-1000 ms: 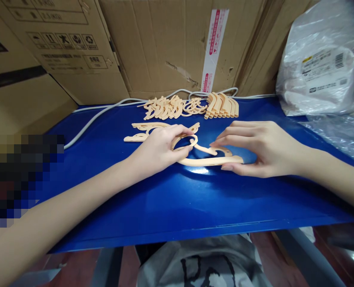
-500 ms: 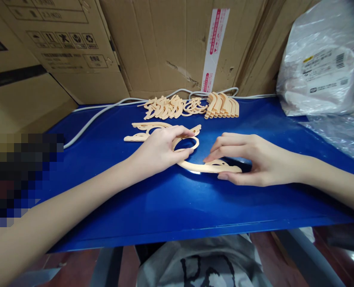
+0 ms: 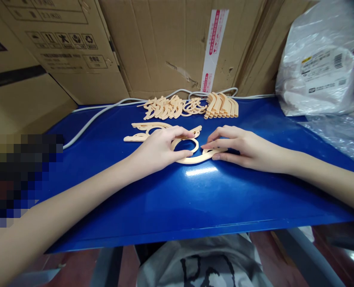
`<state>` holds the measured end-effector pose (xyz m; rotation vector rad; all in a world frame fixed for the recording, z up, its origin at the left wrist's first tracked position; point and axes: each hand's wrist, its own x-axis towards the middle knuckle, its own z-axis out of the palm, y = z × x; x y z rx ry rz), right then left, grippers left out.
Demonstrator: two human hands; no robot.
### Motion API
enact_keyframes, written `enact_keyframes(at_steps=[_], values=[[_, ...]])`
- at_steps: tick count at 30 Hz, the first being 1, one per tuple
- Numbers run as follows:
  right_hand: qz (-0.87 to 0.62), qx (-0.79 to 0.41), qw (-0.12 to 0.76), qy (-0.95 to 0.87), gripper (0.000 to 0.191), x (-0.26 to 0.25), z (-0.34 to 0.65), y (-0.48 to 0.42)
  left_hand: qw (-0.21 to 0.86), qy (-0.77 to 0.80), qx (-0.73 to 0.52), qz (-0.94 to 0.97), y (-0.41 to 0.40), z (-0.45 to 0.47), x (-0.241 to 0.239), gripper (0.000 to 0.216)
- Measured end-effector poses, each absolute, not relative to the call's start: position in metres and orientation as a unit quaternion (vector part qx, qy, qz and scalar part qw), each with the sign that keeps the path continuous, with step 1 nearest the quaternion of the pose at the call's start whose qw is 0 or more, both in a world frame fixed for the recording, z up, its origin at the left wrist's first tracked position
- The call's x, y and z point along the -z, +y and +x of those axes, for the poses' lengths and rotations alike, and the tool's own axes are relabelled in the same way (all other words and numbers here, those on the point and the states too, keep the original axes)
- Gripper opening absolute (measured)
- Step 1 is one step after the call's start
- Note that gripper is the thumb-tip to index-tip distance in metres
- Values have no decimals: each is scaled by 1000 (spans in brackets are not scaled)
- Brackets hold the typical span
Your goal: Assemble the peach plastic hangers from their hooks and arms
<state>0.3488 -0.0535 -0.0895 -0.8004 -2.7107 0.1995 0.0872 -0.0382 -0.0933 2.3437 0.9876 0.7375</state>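
Observation:
A beige plastic hanger with a round loop lies in front of me on the blue table, partly covered by my fingers. My left hand grips it at the loop, thumb on the near side and fingers on the far side. Around the hanger's right arm, my right hand closes with thumb and fingertips. Just behind my left hand rest more beige hangers, partly hidden by it.
Along the back sit a heap of curved beige pieces, some beige hooks and a row of bent beige arms. A white cable runs behind them. Cardboard boxes wall the back; a clear plastic bag stands right.
My right hand has moved up and slightly left, swinging the hanger's right arm away from me. My left hand has stayed almost still at the loop.

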Motion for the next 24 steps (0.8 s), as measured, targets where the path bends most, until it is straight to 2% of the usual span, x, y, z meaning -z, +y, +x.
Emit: enact_keyframes(at_steps=[7, 16, 18, 22, 24], values=[[-288, -59, 165, -941, 34, 93, 349, -50, 268, 347, -268, 858, -39, 88, 94, 36], [-292, -37, 176, -939, 27, 90, 355, -42, 301, 324, -284, 851, -43, 89, 92, 29], [-309, -12, 185, -933, 29, 89, 358, -41, 265, 307, -284, 869, -42, 87, 91, 37], [-359, 15, 201, -911, 34, 86, 357, -46, 81, 275, -229, 930, -38, 82, 91, 53], [-384, 16, 197, -902, 33, 84, 354, -50, 31, 268, -190, 944, -38, 81, 92, 57]])
